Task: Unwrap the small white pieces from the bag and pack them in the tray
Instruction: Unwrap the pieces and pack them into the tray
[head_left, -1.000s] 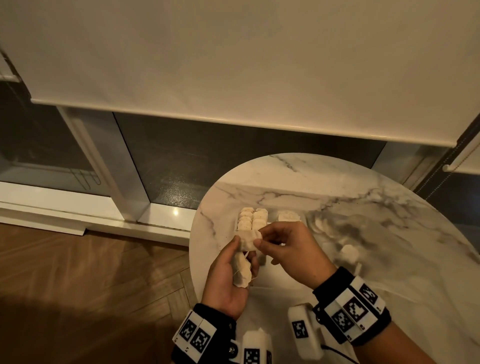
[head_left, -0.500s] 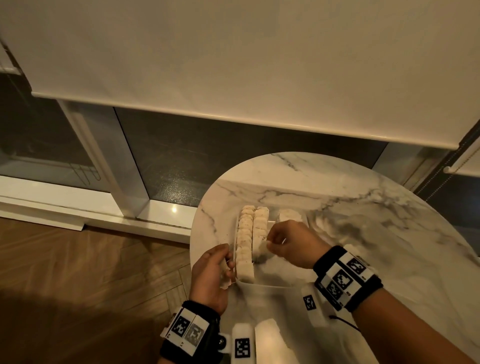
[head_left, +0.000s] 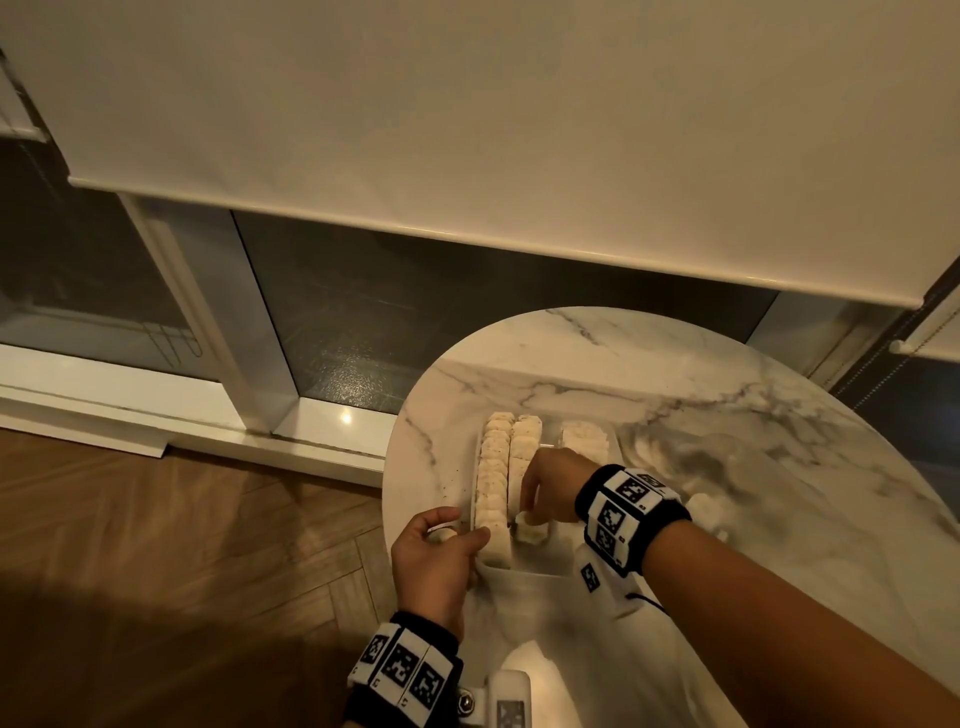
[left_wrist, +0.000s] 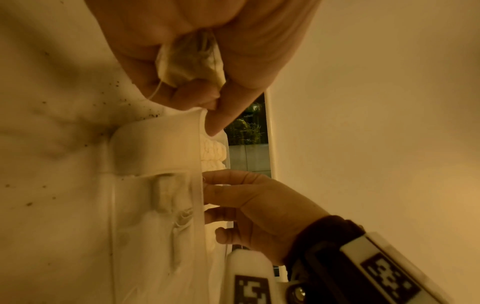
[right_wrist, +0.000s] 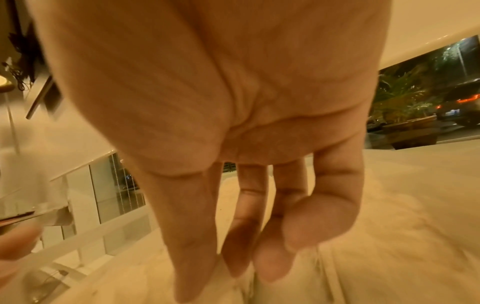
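A clear tray (head_left: 540, 564) sits on the round marble table (head_left: 727, 415), holding two long rows of small white pieces (head_left: 493, 478) and a short third group (head_left: 584, 436). My right hand (head_left: 530, 512) reaches down into the tray, its fingers (right_wrist: 197, 236) nearly straight, fingertips on a single white piece (head_left: 531, 532) at the near end of the second row. My left hand (head_left: 462, 527) is at the tray's left near corner (left_wrist: 155, 148). It grips a crumpled empty wrapper (left_wrist: 189, 61) in the palm, and its thumb touches the left row.
The table's left edge (head_left: 395, 467) runs just beside my left hand, with wooden floor below. A pale lump (head_left: 701, 506) lies on the marble right of my right wrist. A window and a lowered blind (head_left: 467, 130) stand behind the table.
Both hands were holding a piece together above the table's near side. The right hand has carried the piece down into the tray; the left moved to the tray's left corner with the wrapper.
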